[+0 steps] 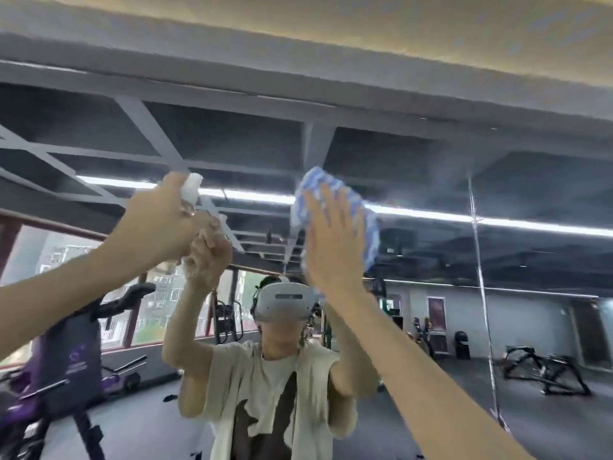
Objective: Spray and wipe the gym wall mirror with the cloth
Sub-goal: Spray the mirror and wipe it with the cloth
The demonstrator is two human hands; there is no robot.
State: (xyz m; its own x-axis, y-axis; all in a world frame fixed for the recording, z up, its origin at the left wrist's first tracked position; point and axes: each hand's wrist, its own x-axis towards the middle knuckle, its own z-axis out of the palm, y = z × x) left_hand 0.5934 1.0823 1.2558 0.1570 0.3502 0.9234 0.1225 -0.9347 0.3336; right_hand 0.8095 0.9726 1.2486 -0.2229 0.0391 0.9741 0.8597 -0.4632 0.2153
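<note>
The right hand, fingers straight, presses the blue-and-white cloth flat against the mirror toward its top edge, spreading pressure for wiping. The left hand grips the spray bottle nearby, likely ready to respray.

A yellow-lit ceiling band runs above a grey soffit. Below it the wall mirror reflects a dark coffered ceiling with long light strips. Red-framed windows stand at the left behind a purple exercise bike. On the grey floor at the right are a black frame machine and a black bin by a pale wall.
</note>
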